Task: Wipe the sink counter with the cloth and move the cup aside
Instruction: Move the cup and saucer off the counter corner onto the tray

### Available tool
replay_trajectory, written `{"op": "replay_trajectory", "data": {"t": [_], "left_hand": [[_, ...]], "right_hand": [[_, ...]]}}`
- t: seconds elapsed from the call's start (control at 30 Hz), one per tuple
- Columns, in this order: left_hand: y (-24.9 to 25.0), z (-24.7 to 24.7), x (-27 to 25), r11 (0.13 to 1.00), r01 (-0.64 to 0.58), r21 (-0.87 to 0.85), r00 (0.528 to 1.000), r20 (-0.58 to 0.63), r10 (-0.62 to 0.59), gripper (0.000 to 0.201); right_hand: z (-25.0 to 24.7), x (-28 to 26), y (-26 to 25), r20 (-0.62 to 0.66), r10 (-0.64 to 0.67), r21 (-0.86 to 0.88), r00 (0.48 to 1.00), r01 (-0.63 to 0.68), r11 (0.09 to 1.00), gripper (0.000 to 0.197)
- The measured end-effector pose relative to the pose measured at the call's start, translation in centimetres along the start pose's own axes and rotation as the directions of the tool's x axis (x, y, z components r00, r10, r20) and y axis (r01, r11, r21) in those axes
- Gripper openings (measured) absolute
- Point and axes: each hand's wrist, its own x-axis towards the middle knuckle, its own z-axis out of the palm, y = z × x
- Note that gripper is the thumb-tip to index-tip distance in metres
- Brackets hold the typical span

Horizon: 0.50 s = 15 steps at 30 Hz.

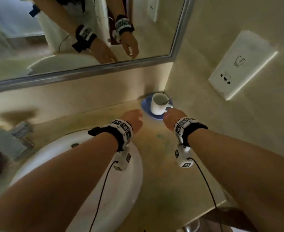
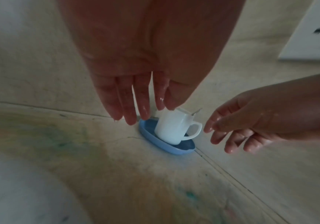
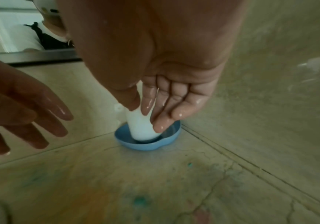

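A white cup [image 1: 159,104] with a spoon in it stands on a blue saucer [image 1: 145,106] in the back right corner of the beige sink counter [image 1: 154,156]. My left hand [image 1: 136,117] hovers just left of the saucer with wet, straight fingers and holds nothing. My right hand [image 1: 168,114] reaches toward the cup's handle. In the left wrist view, the right hand [image 2: 222,133] has relaxed fingertips a small gap short of the handle of the cup [image 2: 170,128]. The right wrist view shows the cup [image 3: 140,130] just beyond my fingers [image 3: 159,125]. No cloth is in view.
Green and orange smears [image 1: 159,136] stain the counter between the white sink basin [image 1: 87,164] and the side wall. A framed mirror [image 1: 87,71] runs along the back wall. A white socket plate [image 1: 238,64] sits on the right wall. The blurred tap [image 1: 20,131] is at the left.
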Motion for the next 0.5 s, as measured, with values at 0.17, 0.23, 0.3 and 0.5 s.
{"op": "replay_trajectory", "data": {"t": [0.17, 0.23, 0.3, 0.5], "left_hand": [[2.7, 1.6, 5.0, 0.991, 0.084, 0.105, 0.996, 0.023, -0.087, 0.033], [3.4, 2.1, 6.7, 0.987, 0.091, 0.133, 0.995, 0.04, -0.097, 0.032], [3.9, 2.4, 8.3, 0.984, 0.133, 0.119, 0.989, 0.054, -0.14, 0.033], [4.7, 3.6, 10.8, 0.981, 0.192, -0.004, 0.981, 0.006, -0.191, 0.029]], "right_hand": [[1.0, 4.3, 3.3, 0.138, 0.001, -0.003, 0.99, -0.001, 1.0, 0.024], [1.8, 5.5, 4.3, 0.144, 0.056, -0.048, 0.988, -0.049, 0.998, 0.025], [2.6, 6.5, 4.8, 0.118, 0.065, -0.013, 0.991, -0.064, 0.998, 0.033], [3.7, 9.1, 4.2, 0.067, 0.071, 0.289, 0.995, -0.088, 0.953, 0.035]]}}
